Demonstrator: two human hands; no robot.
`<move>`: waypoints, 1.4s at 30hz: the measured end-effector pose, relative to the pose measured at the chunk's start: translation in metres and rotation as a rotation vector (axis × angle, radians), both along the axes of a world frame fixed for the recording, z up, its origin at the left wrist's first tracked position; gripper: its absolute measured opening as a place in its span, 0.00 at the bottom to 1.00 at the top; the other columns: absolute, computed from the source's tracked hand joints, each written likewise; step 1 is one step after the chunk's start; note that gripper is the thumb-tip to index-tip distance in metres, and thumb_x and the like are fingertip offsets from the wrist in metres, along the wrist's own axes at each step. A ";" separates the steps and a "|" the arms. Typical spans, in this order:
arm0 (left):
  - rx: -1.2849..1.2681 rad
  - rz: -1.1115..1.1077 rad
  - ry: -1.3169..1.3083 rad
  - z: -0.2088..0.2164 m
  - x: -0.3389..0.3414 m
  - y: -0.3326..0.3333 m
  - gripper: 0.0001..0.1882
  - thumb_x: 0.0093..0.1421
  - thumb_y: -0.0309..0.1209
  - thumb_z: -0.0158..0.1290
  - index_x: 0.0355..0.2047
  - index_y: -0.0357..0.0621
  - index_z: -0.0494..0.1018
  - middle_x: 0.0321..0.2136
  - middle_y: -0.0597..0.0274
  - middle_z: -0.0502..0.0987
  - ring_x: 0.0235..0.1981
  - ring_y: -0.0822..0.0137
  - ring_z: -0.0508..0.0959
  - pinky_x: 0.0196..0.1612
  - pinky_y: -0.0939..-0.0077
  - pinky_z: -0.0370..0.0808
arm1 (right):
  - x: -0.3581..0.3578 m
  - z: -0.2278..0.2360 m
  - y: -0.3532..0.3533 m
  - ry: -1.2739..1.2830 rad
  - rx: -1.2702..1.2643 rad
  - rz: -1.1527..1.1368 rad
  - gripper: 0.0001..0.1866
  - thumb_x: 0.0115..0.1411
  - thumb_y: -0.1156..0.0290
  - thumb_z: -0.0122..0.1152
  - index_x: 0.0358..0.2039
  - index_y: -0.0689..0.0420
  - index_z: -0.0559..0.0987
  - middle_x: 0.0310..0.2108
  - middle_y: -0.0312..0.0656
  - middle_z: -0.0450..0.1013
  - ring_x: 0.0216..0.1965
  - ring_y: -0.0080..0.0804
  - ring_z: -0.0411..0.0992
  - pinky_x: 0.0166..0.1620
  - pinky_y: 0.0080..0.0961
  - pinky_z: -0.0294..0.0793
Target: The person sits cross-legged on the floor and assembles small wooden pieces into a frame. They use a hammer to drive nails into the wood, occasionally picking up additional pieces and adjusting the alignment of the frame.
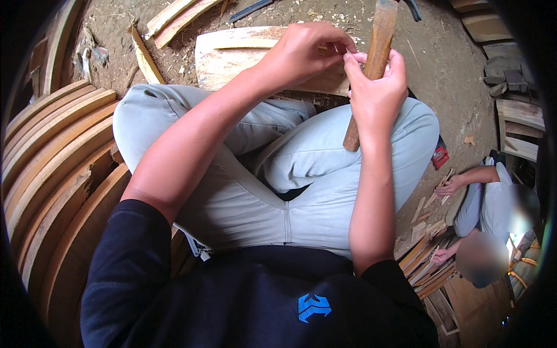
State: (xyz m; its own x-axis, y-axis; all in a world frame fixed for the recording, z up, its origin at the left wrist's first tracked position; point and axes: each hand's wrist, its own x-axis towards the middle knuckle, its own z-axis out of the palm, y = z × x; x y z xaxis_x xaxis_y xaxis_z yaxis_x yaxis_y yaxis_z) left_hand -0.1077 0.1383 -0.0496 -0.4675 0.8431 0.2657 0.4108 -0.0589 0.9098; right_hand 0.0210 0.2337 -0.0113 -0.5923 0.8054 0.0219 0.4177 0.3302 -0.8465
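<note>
My right hand (380, 101) is wrapped round the brown wooden handle (383, 40) of what looks like a hammer. The handle stands at a slant over my right knee, and the tool's dark metal head is mostly cut off by the top edge. My left hand (307, 49) is closed, thumb and fingers pinched close to the right fingertips. Whatever lies between them is too small to make out. Below the left hand is a pale wooden board (223, 66) on the ground, with a narrow wood strip (243, 43) lying on it.
Curved wooden planks (52, 145) are stacked at my left. Several offcuts (180, 20) and shavings lie on the dirt floor (441, 64). A red object (440, 158) sits beyond my right knee. At the lower right, two people work among wood strips (429, 249).
</note>
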 end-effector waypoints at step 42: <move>-0.160 0.018 -0.226 -0.008 -0.009 0.003 0.07 0.60 0.23 0.63 0.38 0.35 0.80 0.36 0.63 0.83 0.40 0.76 0.81 0.49 0.78 0.76 | -0.008 -0.016 0.007 -0.160 -0.050 -0.115 0.17 0.52 0.71 0.68 0.40 0.63 0.74 0.33 0.55 0.80 0.40 0.57 0.79 0.45 0.46 0.77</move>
State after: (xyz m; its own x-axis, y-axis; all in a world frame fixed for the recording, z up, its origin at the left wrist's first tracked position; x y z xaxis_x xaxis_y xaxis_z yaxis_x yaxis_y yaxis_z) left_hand -0.1164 0.1414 -0.0579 -0.5154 0.8568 0.0174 0.1962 0.0982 0.9756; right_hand 0.0135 0.2405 -0.0274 -0.4889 0.8657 -0.1070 0.5804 0.2313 -0.7808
